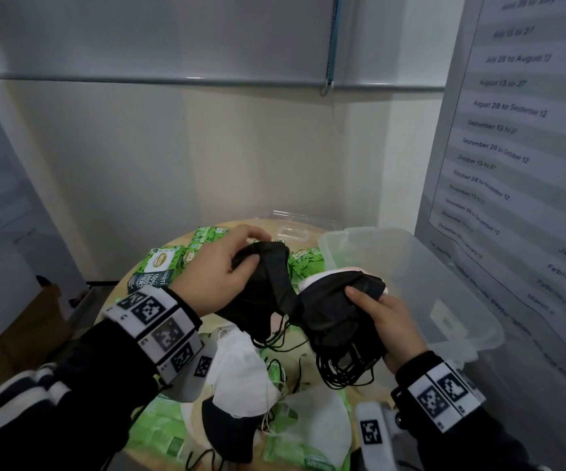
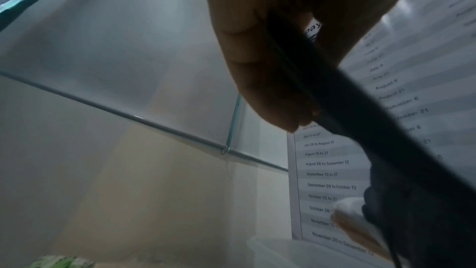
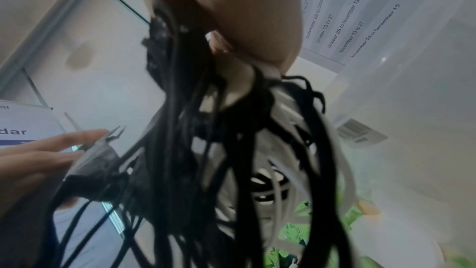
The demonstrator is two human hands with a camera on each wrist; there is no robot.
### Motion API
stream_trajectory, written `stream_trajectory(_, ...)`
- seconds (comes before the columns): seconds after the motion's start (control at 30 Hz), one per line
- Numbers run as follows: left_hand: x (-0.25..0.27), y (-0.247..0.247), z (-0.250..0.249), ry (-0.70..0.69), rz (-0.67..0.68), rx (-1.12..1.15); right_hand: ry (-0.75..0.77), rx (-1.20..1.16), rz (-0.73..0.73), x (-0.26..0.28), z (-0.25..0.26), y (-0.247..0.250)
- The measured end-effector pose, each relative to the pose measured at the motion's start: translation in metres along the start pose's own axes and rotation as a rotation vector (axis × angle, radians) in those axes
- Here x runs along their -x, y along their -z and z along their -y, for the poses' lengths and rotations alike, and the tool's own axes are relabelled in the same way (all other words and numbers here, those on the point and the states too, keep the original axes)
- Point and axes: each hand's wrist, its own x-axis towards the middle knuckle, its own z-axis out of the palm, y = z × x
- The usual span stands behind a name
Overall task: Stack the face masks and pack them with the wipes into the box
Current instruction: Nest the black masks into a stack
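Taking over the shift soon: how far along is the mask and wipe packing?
Partly stacked: the right hand holds a stack of masks, and the left hand brings a black mask to it. Left: white masks and wipe packs lie on the table; nothing visibly packed in the box.

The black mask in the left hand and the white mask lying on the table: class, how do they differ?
The black mask is held up in the left hand, its ear loops dangling; the white mask lies loose on the table, touched by neither hand. One is dark, the other pale. Both are folded face masks not yet in the box.
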Motion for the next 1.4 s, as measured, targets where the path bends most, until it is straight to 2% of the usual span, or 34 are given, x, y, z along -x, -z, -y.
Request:
stream_trajectory(0.1,0.002,0.001,0.001,-0.029,-0.018,-0.033,0.003,-0.026,0.026,0.000,0.001,0.000)
stream_trajectory(0.23,-0.002,0.001,0.005,-0.098,-0.186,-0.167,0.024,-0.042,0.036,0.000,0.004,0.000)
stream_trajectory(0.33,-0.004,-0.001,0.008,-0.057,-0.258,-0.267,0.035,-0.045,0.026,0.001,0.005,0.000)
stream_trajectory(0.4,-0.003,-0.006,0.005,0.003,-0.211,-0.339,0.035,-0.044,0.015,0.002,0.006,-0.001)
stream_trajectory(0.5,0.004,-0.014,-0.006,-0.057,0.015,-0.282,0.029,-0.055,-0.027,0.001,0.007,-0.002)
stream_trajectory(0.6,0.011,-0.020,-0.013,-0.257,0.203,-0.139,0.015,-0.073,-0.052,0.001,0.008,-0.003)
stream_trajectory(0.67,0.010,-0.024,-0.007,-0.397,0.262,-0.195,0.007,-0.071,-0.062,0.001,0.008,-0.002)
stream_trajectory(0.77,0.005,-0.034,0.005,-0.491,0.252,-0.276,-0.010,-0.066,-0.061,0.000,0.008,-0.002)
stream_trajectory(0.93,0.001,-0.047,0.011,-0.578,0.110,-0.252,-0.019,-0.059,-0.037,0.000,0.005,-0.005)
stream_trajectory(1.0,0.002,-0.044,0.006,-0.495,0.050,-0.135,-0.026,-0.050,-0.028,0.000,0.005,-0.004)
stream_trajectory(1.07,0.001,-0.036,0.006,-0.327,-0.061,-0.010,-0.024,-0.052,-0.030,-0.001,0.004,0.000)
stream_trajectory(1.13,-0.003,-0.027,0.007,-0.175,-0.194,-0.034,-0.010,-0.069,-0.051,-0.002,0.002,0.004)
stream_trajectory(1.27,-0.009,-0.011,0.013,0.018,-0.379,-0.131,0.018,-0.057,-0.114,-0.005,-0.001,0.006)
stream_trajectory(1.33,-0.009,-0.005,0.011,0.060,-0.414,-0.129,0.037,-0.040,-0.142,-0.007,-0.003,0.006)
stream_trajectory(1.4,-0.009,-0.002,0.003,0.066,-0.356,-0.175,0.062,-0.012,-0.152,-0.007,-0.004,0.004)
